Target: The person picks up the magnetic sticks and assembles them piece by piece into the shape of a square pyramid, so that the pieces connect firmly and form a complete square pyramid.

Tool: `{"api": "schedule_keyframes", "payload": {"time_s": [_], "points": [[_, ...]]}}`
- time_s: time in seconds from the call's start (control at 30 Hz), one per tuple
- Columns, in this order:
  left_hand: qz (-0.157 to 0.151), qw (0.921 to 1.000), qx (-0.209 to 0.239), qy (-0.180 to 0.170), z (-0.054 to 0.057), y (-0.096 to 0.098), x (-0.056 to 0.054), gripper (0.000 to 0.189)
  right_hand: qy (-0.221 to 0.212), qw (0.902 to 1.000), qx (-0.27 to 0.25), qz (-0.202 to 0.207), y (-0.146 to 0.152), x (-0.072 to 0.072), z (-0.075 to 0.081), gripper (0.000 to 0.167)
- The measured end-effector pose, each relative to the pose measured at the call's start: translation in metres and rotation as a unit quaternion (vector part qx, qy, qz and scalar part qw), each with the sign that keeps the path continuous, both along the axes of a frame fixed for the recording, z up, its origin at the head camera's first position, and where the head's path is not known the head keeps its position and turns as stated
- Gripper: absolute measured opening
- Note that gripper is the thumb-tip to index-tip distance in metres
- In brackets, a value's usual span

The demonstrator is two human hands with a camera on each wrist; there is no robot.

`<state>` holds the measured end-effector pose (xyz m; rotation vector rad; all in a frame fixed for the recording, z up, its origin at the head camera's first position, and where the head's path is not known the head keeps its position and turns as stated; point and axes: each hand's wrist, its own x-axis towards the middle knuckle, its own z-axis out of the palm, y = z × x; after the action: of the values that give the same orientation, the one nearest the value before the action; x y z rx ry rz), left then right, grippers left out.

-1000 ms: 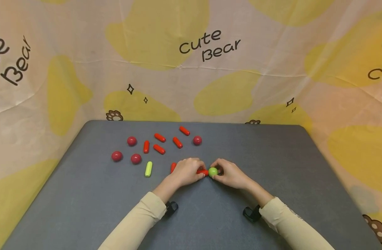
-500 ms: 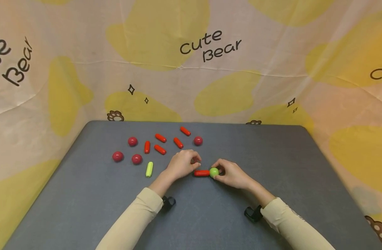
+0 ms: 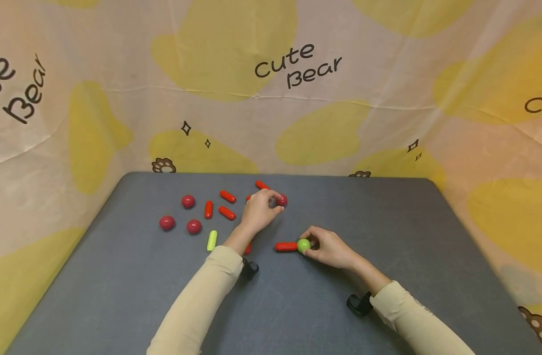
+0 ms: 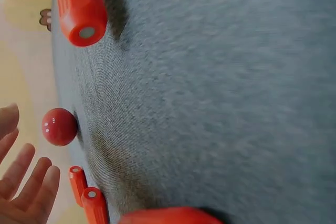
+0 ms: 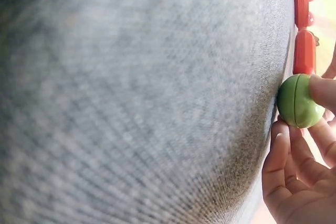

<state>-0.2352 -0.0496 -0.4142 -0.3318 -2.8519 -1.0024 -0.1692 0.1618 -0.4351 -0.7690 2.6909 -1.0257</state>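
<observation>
My right hand (image 3: pixel 328 247) pinches a green ball (image 3: pixel 304 245) between thumb and fingers, low on the table. A red ridged rod (image 3: pixel 286 246) lies end-on against that ball, pointing left; the left wrist view shows a silver disc in the rod's free end (image 4: pixel 86 32). Farther back, my left hand (image 3: pixel 259 212) reaches to a dark red ball (image 3: pixel 281 199), fingers spread and bent. In the left wrist view a gap shows between the left fingers (image 4: pixel 34 187) and the red ball (image 4: pixel 59 127). Part of another red rod (image 3: pixel 247 248) is hidden under the left wrist.
Several red rods (image 3: pixel 227 213) and dark red balls (image 3: pixel 194 227) lie scattered at the back left of the grey table (image 3: pixel 386 212). A yellow-green rod (image 3: pixel 212 240) is left of my left forearm. A printed cloth (image 3: pixel 235 113) hangs behind the table.
My left hand has let go of the red rod beside the green ball, then moved back to the far red ball. The right hand stays on the green ball.
</observation>
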Motion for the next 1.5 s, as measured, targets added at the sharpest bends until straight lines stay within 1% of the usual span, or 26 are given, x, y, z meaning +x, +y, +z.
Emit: {"api": "schedule_keyframes", "payload": {"time_s": [0.1,0.17,0.37,0.5,0.7,0.9,1.0,1.1,1.2,1.33,1.5], "points": [[0.017,0.9997,0.007,-0.016,-0.002,0.003,-0.006,0.03,0.001,1.0,0.002,0.0,0.0,0.0,0.0,0.025],[0.021,0.9995,0.009,-0.023,-0.004,0.006,-0.009,0.032,0.003,1.0,0.003,0.001,0.001,0.0,0.0,0.024],[0.007,0.9996,0.003,-0.028,-0.009,0.013,-0.018,0.037,0.003,1.0,0.0,-0.001,0.002,0.0,0.0,0.024],[0.01,0.9993,-0.003,-0.036,-0.012,0.015,-0.022,0.036,0.0,1.0,-0.003,0.002,0.001,0.0,0.0,0.024],[0.02,0.9985,-0.022,-0.046,-0.013,0.016,-0.024,0.023,0.001,1.0,-0.001,0.004,0.0,0.0,-0.002,0.024],[0.014,0.9984,-0.027,-0.048,-0.013,0.016,-0.024,0.021,0.012,0.9999,0.003,0.005,0.001,-0.001,-0.002,0.024],[0.013,0.9988,-0.026,-0.04,-0.014,0.014,-0.025,0.021,0.011,0.9999,0.004,0.003,0.001,-0.001,-0.003,0.025],[0.011,0.9992,-0.025,-0.028,-0.012,0.011,-0.024,0.02,0.008,1.0,0.005,0.0,0.0,-0.002,-0.003,0.025],[-0.002,0.9996,-0.021,-0.019,-0.006,0.009,-0.022,0.021,0.013,0.9999,0.004,0.004,0.0,-0.002,-0.003,0.025],[-0.035,0.9989,-0.025,-0.016,0.003,0.004,-0.017,0.026,0.013,0.9999,0.0,0.003,0.001,-0.002,-0.003,0.025],[-0.072,0.9961,-0.051,-0.009,0.013,-0.004,-0.006,0.032,0.007,1.0,0.004,0.001,0.001,-0.002,-0.002,0.025]]}}
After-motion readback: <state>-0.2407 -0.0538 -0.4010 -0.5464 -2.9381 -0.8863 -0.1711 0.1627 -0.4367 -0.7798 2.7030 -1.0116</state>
